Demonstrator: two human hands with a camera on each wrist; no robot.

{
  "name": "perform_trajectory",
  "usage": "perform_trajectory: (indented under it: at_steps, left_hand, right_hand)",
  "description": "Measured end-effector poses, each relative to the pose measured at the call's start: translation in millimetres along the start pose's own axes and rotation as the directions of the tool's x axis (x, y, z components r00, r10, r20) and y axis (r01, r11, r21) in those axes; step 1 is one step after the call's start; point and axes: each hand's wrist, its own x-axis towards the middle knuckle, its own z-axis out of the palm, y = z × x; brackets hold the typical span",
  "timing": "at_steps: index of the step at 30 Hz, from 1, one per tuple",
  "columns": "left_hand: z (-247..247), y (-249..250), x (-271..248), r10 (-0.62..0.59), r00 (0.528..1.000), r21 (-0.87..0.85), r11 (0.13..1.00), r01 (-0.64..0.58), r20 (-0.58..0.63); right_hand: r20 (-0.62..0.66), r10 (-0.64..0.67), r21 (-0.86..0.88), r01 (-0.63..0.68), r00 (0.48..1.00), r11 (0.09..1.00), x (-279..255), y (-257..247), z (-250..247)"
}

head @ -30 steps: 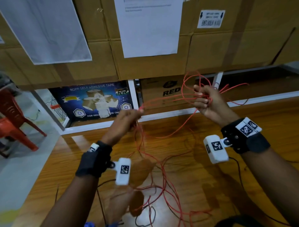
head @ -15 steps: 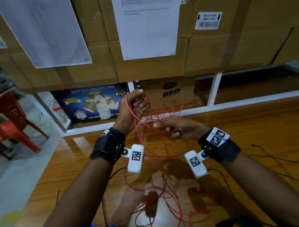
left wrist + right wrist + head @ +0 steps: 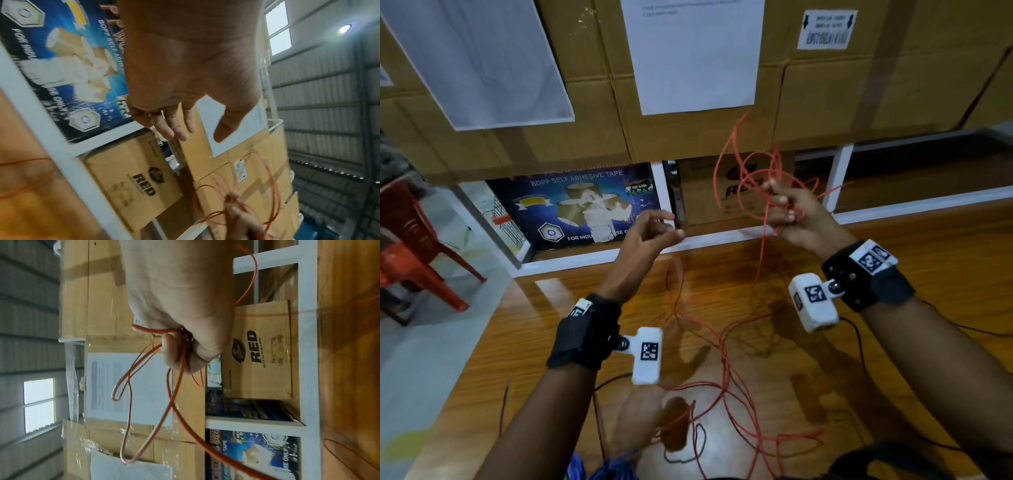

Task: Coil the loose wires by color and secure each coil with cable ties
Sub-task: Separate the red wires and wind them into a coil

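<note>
Right hand point(image 3: 796, 219) pinches gathered loops of red wire point(image 3: 748, 178); loops rise above it, the rest trails down onto the wooden surface point(image 3: 928, 274) between both hands. Left hand point(image 3: 650, 233) loosely spread, holding nothing. Black wire point(image 3: 700, 442) and blue wire point(image 3: 613, 469) below left hand. Cardboard boxes point(image 3: 893, 85) beyond.

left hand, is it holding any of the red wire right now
No, the left hand shows relaxed fingers with nothing between them, while the red wire loops are gripped only by the right hand.
</note>
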Motion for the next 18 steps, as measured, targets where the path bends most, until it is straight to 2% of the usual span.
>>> perform_trajectory:
  at_steps: [2,3,5,8,10,12,14,18]
  left_hand:
    - [2,-16,-7,-0.071,0.997,0.034,0.997,0.070,0.040]
    - [2,-27,-11,-0.120,0.988,0.073,0.991,0.113,0.102]
    - [3,-43,-16,-0.223,0.939,0.211,0.963,0.170,0.262]
    - [15,-61,-25,-0.311,0.823,0.458,0.886,0.071,0.475]
    - [32,-81,-34,-0.344,0.789,0.656,0.748,-0.097,0.509]
    - [49,-102,-43,-0.312,0.815,0.769,0.596,-0.232,0.488]
    - [56,-119,-52,-0.289,0.854,0.805,0.549,-0.224,0.434]
    - [57,-127,-72,-0.320,0.856,0.850,0.477,-0.224,0.406]
  right_hand:
    - [-0.015,-0.060,0.084,0.061,0.998,0.995,2,-11,-3]
    - [-0.023,-0.072,0.105,0.074,0.997,0.992,4,-14,-6]
    - [-0.040,-0.082,0.112,0.086,0.996,0.990,8,-14,-13]
    - [-0.069,-0.066,0.116,0.074,0.995,0.991,12,-4,-22]
    - [-0.083,-0.052,0.140,0.063,0.995,0.988,16,4,-29]
    - [-0.087,-0.064,0.187,0.080,0.994,0.979,19,9,-34]
    - [-0.102,-0.099,0.240,0.121,0.990,0.963,22,8,-36]
    - [-0.133,-0.191,0.327,0.225,0.973,0.918,33,-6,-26]
